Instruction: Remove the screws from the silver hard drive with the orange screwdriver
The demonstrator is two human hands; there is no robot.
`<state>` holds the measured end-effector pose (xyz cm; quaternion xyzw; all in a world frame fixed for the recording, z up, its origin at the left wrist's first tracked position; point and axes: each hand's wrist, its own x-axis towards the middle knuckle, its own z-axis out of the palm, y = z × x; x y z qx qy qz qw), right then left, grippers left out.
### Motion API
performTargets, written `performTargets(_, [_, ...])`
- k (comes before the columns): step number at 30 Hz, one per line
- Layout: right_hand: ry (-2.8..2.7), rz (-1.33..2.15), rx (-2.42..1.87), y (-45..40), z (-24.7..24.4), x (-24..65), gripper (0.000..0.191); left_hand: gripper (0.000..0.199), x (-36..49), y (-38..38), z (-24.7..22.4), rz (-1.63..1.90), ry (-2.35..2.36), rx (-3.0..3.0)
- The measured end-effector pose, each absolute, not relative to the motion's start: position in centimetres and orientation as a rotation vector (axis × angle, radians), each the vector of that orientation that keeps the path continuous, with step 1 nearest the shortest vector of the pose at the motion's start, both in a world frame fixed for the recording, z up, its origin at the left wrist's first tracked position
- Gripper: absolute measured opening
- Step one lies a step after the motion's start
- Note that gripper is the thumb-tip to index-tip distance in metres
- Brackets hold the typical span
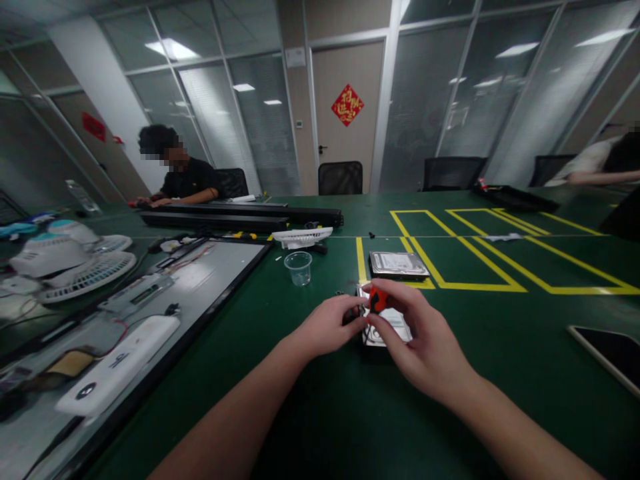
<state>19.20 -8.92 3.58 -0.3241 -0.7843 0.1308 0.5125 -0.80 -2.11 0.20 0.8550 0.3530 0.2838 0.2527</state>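
Note:
A hard drive [395, 325] with a pale label lies on the green table in front of me, partly hidden by my hands. Between the thumb and fingers of my right hand [425, 333] is the red-and-black handle of a screwdriver [379, 300], held over the drive. My left hand [333, 323] pinches at the drive's left side, close to the screwdriver; what its fingertips hold is too small and dark to tell. Just beyond, a second hard drive [399, 264] lies flat. A clear plastic cup [299, 269] stands to the left.
Leftward lie a dismantled flat panel [220, 260] with a white device [120, 363] on it and white fan parts [65, 250]. Black bars [240, 217] lie farther back. Yellow tape [480, 287] marks the table; a phone [610, 353] lies right. Two people sit across.

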Motion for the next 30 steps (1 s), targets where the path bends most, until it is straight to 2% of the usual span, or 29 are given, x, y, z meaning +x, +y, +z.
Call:
performTargets(4, [-1.887,0.384,-0.776,-9.1,3.6,19.1,0.058,0.02,-0.7,-2.3,0.5,0.766,0.953,2.315])
performTargets(8, [-1.859,0.432,-0.76,-9.3,3.7,19.1,0.063,0.024,-0.7,-2.4,0.9,0.73,0.974,2.323])
performTargets(17, [-1.904,0.232,-0.777,-9.0,4.4,19.3,0.049,0.028,-0.9,-2.0,0.2,0.762,0.937,2.35])
performTargets(23, [-1.926,0.312,-0.739,-9.3,4.5,19.1,0.055,0.026,-0.8,-2.1,0.1,0.776,0.941,2.314])
performTargets(30, [-1.904,0.196,-0.761,-9.0,4.7,19.4,0.05,0.027,-0.9,-2.1,0.2,0.765,0.962,2.354])
